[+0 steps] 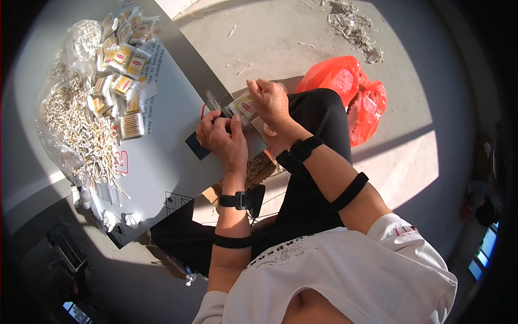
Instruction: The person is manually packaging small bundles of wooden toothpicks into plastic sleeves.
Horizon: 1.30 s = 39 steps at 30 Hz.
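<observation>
Between my two hands is a clear plastic pack of cotton swabs (244, 107) with a yellow and white label. My right hand (271, 102) is closed around its right end, above my raised knee. At the opposite end, the curled fingers of my left hand (222, 141) pinch the pack's edge, near the table's edge. Beside that hand lies a dark flat block (196, 146), partly covered by the fingers. A thin red piece (203, 112) stands up just past the fingertips. Both wrists wear black straps.
On the grey table (162, 156) at left, loose cotton swabs (81, 124) spill from a clear bag. Several filled packs (125, 59) are piled behind them. A red plastic bag (345, 81) stands on the floor beyond my knee. Shredded scraps (353, 27) lie farther off.
</observation>
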Motion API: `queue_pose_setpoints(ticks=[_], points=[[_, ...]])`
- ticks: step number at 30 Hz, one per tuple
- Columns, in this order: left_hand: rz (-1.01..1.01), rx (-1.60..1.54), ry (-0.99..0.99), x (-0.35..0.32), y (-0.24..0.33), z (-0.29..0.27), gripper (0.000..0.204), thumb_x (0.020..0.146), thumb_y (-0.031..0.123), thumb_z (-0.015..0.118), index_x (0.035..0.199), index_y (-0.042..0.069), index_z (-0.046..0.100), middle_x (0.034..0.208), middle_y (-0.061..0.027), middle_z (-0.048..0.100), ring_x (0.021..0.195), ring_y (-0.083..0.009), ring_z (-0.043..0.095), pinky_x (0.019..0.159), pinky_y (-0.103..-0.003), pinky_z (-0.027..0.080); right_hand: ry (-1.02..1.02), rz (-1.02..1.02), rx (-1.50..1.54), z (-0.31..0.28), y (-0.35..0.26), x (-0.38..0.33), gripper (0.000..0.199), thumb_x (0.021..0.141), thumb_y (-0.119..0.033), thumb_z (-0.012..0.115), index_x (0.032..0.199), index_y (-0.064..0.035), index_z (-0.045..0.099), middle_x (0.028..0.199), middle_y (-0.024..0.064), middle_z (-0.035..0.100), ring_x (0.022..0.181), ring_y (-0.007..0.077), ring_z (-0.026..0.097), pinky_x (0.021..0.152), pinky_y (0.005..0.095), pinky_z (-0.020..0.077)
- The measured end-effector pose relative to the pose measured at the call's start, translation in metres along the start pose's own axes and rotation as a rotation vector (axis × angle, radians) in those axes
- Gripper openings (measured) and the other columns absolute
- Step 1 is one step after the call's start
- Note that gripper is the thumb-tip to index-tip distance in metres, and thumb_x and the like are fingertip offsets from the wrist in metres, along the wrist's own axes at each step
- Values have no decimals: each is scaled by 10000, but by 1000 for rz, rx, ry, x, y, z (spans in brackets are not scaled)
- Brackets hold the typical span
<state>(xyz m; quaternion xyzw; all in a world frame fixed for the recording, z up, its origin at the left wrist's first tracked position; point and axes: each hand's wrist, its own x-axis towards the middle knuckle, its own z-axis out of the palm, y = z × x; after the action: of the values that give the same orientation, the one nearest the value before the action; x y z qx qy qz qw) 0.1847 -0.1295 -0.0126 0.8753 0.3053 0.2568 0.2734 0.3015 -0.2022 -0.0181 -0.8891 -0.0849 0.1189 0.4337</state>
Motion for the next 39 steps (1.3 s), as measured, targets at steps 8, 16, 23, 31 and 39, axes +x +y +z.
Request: queue_pose_setpoints(ticks=[8,16,23,31,39], points=[[19,-85,34,2,-9,-2,178,851,188,677,772,38,623,1089,-91,596,1073,-303,506,1006,-441,316,49,82,207,-25,25,29,415,886,-347,572,734,39,596,536,112,519,546,158,536,543,367,446],[296,-404,-132,29,49,-51,522,684,-47,757,1175,80,633,1196,-97,577,1071,-248,577,901,-340,502,-421,441,693,-62,18,26,252,894,-247,626,805,-13,658,606,32,588,481,127,551,384,275,386],[629,-319,-175,24,56,-93,370,580,-76,782,907,81,709,869,-35,598,774,-201,569,657,-303,499,-904,546,682,-50,-20,-16,233,835,-318,706,921,-104,669,783,28,659,675,148,653,555,293,546],[811,-216,-196,2,53,-152,211,687,-82,697,859,18,626,792,-76,533,704,-237,542,587,-345,477,-1246,232,605,-12,-20,-50,184,839,-314,697,823,-130,691,710,-7,610,572,131,577,443,287,442],[474,-186,-296,-14,20,-158,132,803,-41,629,855,-1,515,827,-136,527,785,-349,558,675,-440,469,-1080,229,462,-13,-41,-60,485,907,-513,603,918,-41,713,727,34,631,561,129,558,459,286,411]])
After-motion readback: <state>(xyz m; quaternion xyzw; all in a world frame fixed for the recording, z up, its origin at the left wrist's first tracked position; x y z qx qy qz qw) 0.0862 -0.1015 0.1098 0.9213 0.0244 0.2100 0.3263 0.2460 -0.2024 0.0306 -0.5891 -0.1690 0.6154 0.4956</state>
